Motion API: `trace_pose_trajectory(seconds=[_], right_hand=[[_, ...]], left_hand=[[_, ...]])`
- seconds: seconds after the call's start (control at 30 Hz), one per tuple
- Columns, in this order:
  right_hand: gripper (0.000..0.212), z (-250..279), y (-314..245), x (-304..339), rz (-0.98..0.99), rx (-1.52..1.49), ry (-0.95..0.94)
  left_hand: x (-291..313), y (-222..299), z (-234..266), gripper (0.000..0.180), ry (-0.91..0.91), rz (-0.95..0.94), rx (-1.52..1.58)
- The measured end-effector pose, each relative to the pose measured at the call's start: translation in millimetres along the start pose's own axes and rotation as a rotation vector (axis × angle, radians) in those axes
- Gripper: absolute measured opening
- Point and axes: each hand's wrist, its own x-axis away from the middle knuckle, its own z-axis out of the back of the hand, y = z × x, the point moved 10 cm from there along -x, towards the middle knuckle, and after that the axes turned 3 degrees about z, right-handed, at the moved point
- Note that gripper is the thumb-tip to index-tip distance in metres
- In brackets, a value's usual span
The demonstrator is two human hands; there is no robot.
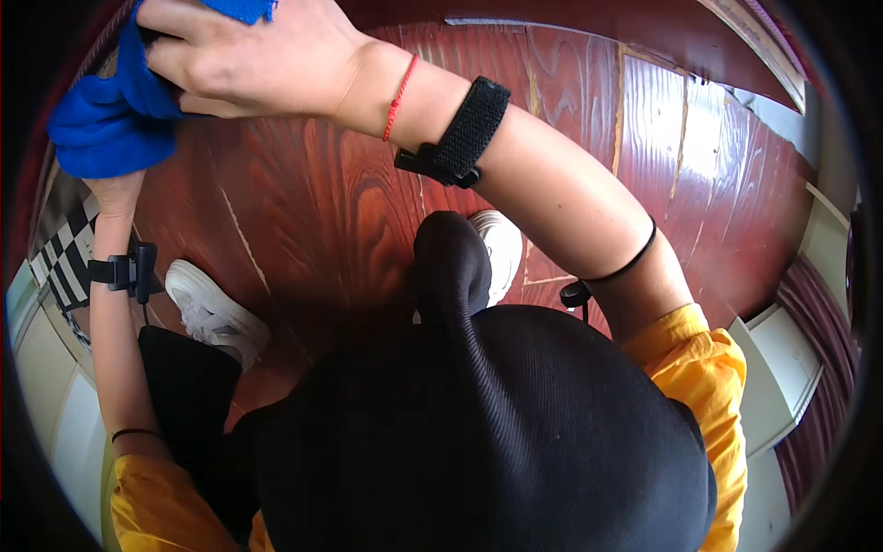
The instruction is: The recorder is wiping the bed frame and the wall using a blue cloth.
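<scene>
A bright blue cloth (pixel 110 129) hangs bunched at the upper left, partly cut off by the picture's edge. My right hand (pixel 248 64) reaches across from the right, its fingers curled and closed on the cloth's upper part. The cloth covers my left hand (pixel 117 189) almost wholly; only the part by the wrist shows below its folded lower edge. The left fingers are hidden, so their grip does not show. Both wrists wear black straps with small devices, and a red string circles the right wrist.
Dark red wood-grain planks (pixel 313 184) spread below, shiny at the upper right. My white shoes (pixel 216 308) stand on them. A black-and-white checked patch (pixel 69 258) lies at the left. On the right are a pale open box-like piece (pixel 777 377) and a purple curtain (pixel 828 368).
</scene>
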Motion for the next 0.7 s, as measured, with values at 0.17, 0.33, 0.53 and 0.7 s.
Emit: trace_pose_trajectory(seconds=[0.17, 0.33, 0.53, 0.7], right_hand=[[0.018, -2.6, 7.4, 0.6, -0.041, 0.008, -0.029], [0.018, -0.3, -2.2, -0.7, 0.067, 0.104, -0.056], [0.023, -22.9, 30.7, 5.3, -0.212, -0.304, -0.115], [0.011, -10.7, 1.6, 0.5, 0.103, 0.193, 0.052]], left_hand=[[8.6, -4.6, -4.0, 0.027, 0.009, 0.002, -0.074], [22.4, -19.2, -1.8, 0.032, -0.003, 0.004, -0.143], [1.9, 0.3, -10.2, 0.041, -0.043, 0.033, -0.259], [-5.9, -5.6, -1.2, 0.039, -0.042, 0.065, -0.247]])
